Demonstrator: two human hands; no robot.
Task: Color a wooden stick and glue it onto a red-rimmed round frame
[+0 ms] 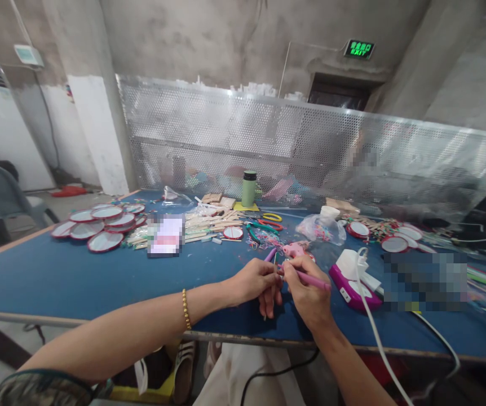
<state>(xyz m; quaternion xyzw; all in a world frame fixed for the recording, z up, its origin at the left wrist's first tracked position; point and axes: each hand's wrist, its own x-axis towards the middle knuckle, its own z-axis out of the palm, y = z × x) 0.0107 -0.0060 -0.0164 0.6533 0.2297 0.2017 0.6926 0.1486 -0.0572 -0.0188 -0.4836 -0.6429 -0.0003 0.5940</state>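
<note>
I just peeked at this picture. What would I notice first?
First, two bare hands meeting over the blue felt-topped table: the right hand holds a slim pink stick, the left hand pinches something small beside it. Far left lie round red-rimmed white discs; a green cylindrical bottle stands behind.

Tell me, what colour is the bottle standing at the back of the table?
The bottle is pale green with a dark cap, seen in the head view.
</note>
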